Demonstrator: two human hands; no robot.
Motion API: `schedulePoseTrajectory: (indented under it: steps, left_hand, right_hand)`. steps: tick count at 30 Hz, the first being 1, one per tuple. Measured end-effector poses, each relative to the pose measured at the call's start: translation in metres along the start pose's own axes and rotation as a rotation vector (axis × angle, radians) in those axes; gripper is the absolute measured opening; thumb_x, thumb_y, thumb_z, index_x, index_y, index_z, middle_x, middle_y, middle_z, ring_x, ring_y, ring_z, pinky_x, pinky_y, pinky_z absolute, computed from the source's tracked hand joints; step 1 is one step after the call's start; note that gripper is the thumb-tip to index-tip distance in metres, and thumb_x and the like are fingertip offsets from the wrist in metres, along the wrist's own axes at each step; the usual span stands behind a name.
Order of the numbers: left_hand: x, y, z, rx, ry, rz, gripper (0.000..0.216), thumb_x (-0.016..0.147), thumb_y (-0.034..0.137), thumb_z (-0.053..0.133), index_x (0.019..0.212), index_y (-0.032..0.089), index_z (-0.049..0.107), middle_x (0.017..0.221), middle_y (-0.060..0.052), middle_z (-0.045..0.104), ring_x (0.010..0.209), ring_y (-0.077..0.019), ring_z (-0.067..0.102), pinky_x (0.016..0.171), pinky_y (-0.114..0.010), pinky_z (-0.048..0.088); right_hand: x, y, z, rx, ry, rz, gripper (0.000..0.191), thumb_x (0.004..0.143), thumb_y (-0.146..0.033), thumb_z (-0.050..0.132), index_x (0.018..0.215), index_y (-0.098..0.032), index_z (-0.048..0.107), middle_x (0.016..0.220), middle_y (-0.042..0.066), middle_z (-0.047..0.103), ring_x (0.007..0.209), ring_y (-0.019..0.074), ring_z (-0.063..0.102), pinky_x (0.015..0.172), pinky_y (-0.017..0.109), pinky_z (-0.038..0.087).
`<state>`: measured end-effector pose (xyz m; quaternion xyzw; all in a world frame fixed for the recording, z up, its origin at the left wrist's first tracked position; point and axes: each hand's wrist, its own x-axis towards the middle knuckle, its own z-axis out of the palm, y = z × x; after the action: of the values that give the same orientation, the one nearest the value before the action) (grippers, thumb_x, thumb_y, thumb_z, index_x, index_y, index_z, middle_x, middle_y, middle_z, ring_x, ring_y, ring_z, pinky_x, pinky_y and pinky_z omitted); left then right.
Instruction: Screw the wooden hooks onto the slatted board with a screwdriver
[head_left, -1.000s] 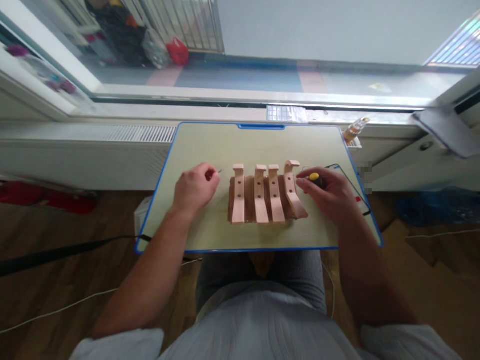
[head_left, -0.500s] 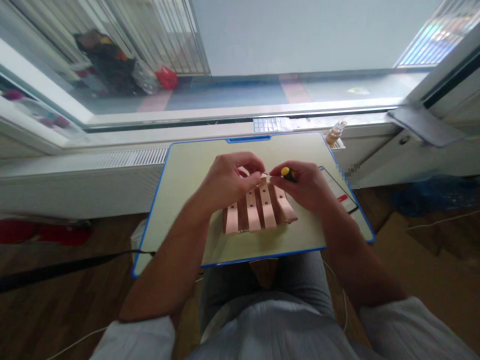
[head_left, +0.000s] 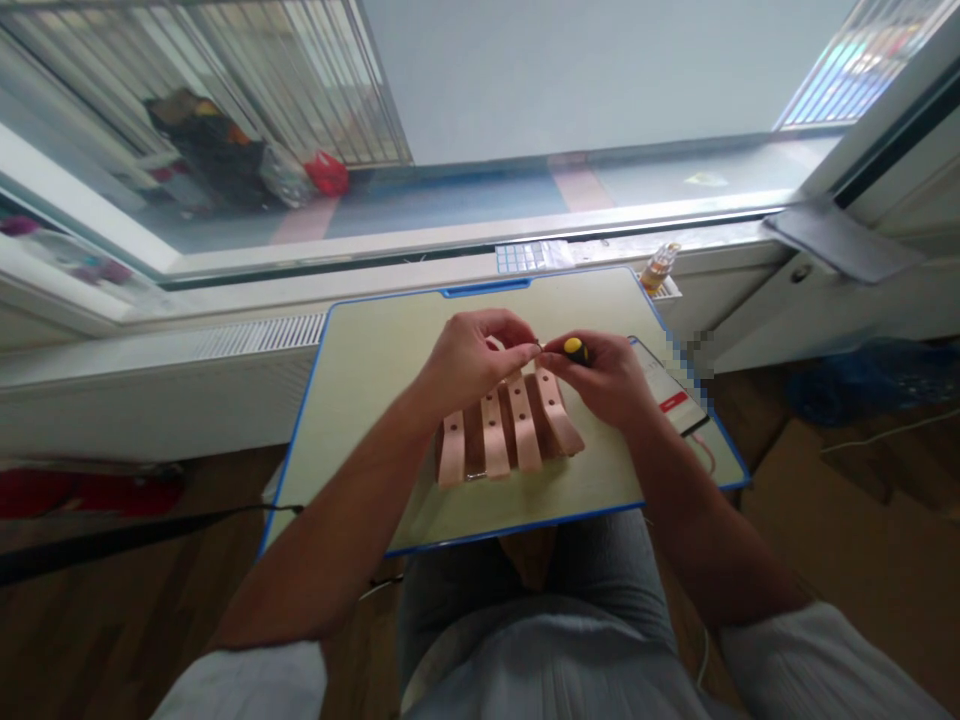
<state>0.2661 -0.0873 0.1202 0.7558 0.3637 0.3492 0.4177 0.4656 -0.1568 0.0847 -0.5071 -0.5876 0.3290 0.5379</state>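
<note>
My right hand (head_left: 606,372) is closed around a small screwdriver (head_left: 576,350) with a yellow-and-black handle, its fingers near the shaft. My left hand (head_left: 472,352) is pinched, thumb and forefinger meeting at the screwdriver's tip; whatever lies between them is too small to make out. Both hands are over the far end of a pinkish wooden piece (head_left: 523,425), which lies on the small table. It has several pale strips with dark round holes and brown gaps between them. My fingers hide its far edge.
The pale table (head_left: 375,400) has a blue rim. A phone (head_left: 671,388) lies at its right with a cable. A small bottle (head_left: 660,268) stands behind the right corner, and a clear-lidded grid box (head_left: 525,256) lies on the windowsill. A black strap (head_left: 150,530) reaches the left edge.
My hands have come closer together, so the fingertips now almost touch around the screwdriver's tip. The camera view has shifted slightly. The wooden piece remains under my hands.
</note>
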Motion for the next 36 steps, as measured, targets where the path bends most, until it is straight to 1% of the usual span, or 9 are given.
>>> schedulePoseTrajectory:
  steps: [4, 8, 12, 16, 22, 25, 28, 32, 36]
  left_hand:
    - [0.003, -0.002, 0.004, 0.083, 0.015, 0.064, 0.016, 0.087, 0.032, 0.083, 0.095, 0.02, 0.091, 0.096, -0.006, 0.084, 0.083, -0.0181, 0.069, 0.075, -0.034, 0.05]
    - [0.004, -0.001, 0.009, 0.134, -0.001, 0.095, 0.011, 0.087, 0.03, 0.084, 0.092, 0.022, 0.09, 0.091, -0.004, 0.083, 0.09, -0.0217, 0.068, 0.087, -0.04, 0.053]
    - [0.003, -0.005, 0.016, 0.219, 0.034, 0.167, 0.008, 0.092, 0.029, 0.083, 0.094, 0.025, 0.089, 0.093, -0.003, 0.082, 0.101, -0.0248, 0.068, 0.095, -0.043, 0.053]
    - [-0.001, -0.017, 0.021, 0.438, 0.072, 0.261, 0.006, 0.095, 0.029, 0.084, 0.097, 0.03, 0.09, 0.104, -0.003, 0.081, 0.113, -0.0274, 0.066, 0.105, -0.05, 0.049]
    - [-0.012, -0.028, 0.025, 0.674, 0.024, 0.393, 0.01, 0.096, 0.026, 0.084, 0.101, 0.034, 0.089, 0.132, -0.003, 0.078, 0.129, -0.0314, 0.061, 0.114, -0.058, 0.045]
    - [-0.013, -0.031, 0.026, 0.684, 0.051, 0.507, 0.008, 0.098, 0.025, 0.083, 0.101, 0.031, 0.088, 0.123, -0.005, 0.079, 0.125, -0.0298, 0.064, 0.11, -0.054, 0.051]
    - [-0.013, -0.033, 0.029, 0.577, 0.02, 0.562, 0.012, 0.105, 0.023, 0.074, 0.107, 0.025, 0.087, 0.103, -0.005, 0.08, 0.104, -0.0227, 0.072, 0.094, -0.041, 0.059]
    - [-0.015, -0.029, 0.036, 0.35, -0.116, 0.36, 0.017, 0.103, 0.019, 0.072, 0.109, 0.023, 0.087, 0.1, -0.004, 0.085, 0.086, -0.0162, 0.076, 0.082, -0.03, 0.06]
    - [-0.018, -0.027, 0.043, 0.293, -0.095, 0.082, 0.016, 0.099, 0.027, 0.076, 0.109, 0.024, 0.087, 0.091, -0.002, 0.086, 0.079, -0.0171, 0.076, 0.076, -0.03, 0.058]
  right_hand:
    - [0.0, 0.003, 0.002, 0.084, 0.041, 0.042, 0.034, 0.082, -0.052, 0.094, 0.087, -0.018, 0.088, 0.078, 0.002, 0.079, 0.069, 0.0152, 0.061, 0.067, 0.03, 0.047]
    - [-0.001, 0.006, 0.0, 0.08, 0.046, 0.057, 0.033, 0.081, -0.051, 0.094, 0.085, -0.018, 0.087, 0.073, 0.0, 0.075, 0.066, 0.014, 0.057, 0.064, 0.029, 0.044]
    - [-0.01, 0.016, -0.005, -0.076, 0.064, 0.075, 0.026, 0.086, -0.042, 0.087, 0.099, -0.02, 0.087, 0.079, 0.0, 0.078, 0.069, 0.0151, 0.061, 0.069, 0.03, 0.047]
    - [-0.024, 0.028, -0.004, -0.301, -0.012, 0.134, 0.033, 0.09, -0.041, 0.081, 0.116, -0.022, 0.088, 0.081, 0.002, 0.078, 0.071, 0.0176, 0.063, 0.072, 0.033, 0.047]
    - [-0.034, 0.042, 0.002, -0.341, -0.071, 0.156, 0.04, 0.094, -0.042, 0.078, 0.127, -0.024, 0.088, 0.106, 0.007, 0.087, 0.084, 0.0211, 0.071, 0.078, 0.035, 0.051]
    - [-0.035, 0.046, 0.001, -0.325, -0.072, 0.164, 0.04, 0.093, -0.043, 0.078, 0.128, -0.024, 0.087, 0.104, 0.006, 0.087, 0.079, 0.0193, 0.068, 0.073, 0.034, 0.048]
    - [-0.035, 0.048, -0.001, -0.311, -0.076, 0.171, 0.04, 0.092, -0.041, 0.079, 0.128, -0.025, 0.087, 0.105, 0.005, 0.087, 0.081, 0.0192, 0.07, 0.074, 0.033, 0.049]
    - [-0.035, 0.048, -0.004, -0.274, -0.088, 0.178, 0.038, 0.093, -0.039, 0.079, 0.127, -0.024, 0.086, 0.112, 0.006, 0.088, 0.095, 0.0221, 0.075, 0.085, 0.034, 0.053]
    - [-0.035, 0.05, -0.006, -0.255, -0.095, 0.194, 0.041, 0.095, -0.043, 0.08, 0.131, -0.026, 0.085, 0.113, 0.006, 0.088, 0.089, 0.0209, 0.075, 0.081, 0.034, 0.053]
